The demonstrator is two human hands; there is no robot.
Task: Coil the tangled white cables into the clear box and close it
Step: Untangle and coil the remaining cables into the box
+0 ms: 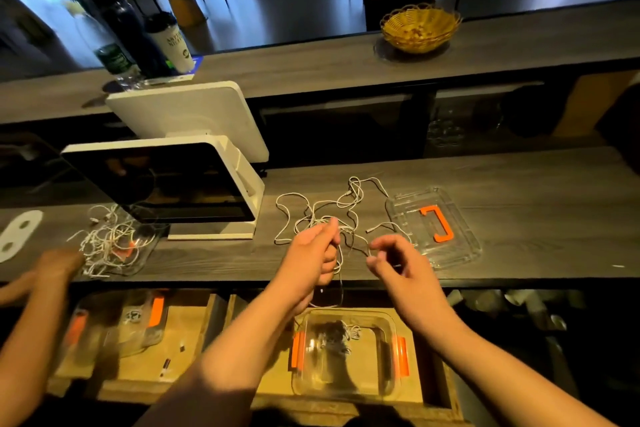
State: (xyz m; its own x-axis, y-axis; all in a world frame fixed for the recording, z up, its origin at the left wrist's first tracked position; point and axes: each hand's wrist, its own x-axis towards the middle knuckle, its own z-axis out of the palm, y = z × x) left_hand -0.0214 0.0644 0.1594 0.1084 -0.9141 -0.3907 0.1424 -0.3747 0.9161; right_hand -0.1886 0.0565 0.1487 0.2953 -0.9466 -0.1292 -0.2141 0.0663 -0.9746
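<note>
Nearest, on a lower wooden shelf [194, 319] under the table edge: a clear rectangular plastic box with orange side latches [346, 357], open on top, a small bunch of white cable already lying in its far end. Beside it to the left, blurred clear containers with orange clips [138, 322].

Above the box, both hands raised over the near edge of the dark wood-grain table [519, 253]. Left hand [317, 253]: grip closed round a gathered bunch of thin white cable, fingers curled, thumb up, one strand hanging down from the fist toward the box. Right hand [398, 262]: grip narrow, thumb and forefinger pinched together; whether a strand sits between them, hard to tell.

Just beyond the hands, spread on the table: the tangled white cables [322, 211], loose loops running from the left fist out toward the right. Touching the tangle's right end, a clear plastic lid with an orange handle [436, 222], flat on the table, well apart from the box.

Far left, another person's hand [59, 265] at a second clear box heaped with white cables [110, 246]. Behind that, a white-framed touchscreen terminal on a stand [173, 177].

Farther back, on a higher dark counter [311, 62]: a dark bottle and a white cup [173, 42] to the left, a woven yellow basket [420, 28] to the right. Beyond, chairs and a dim room.
</note>
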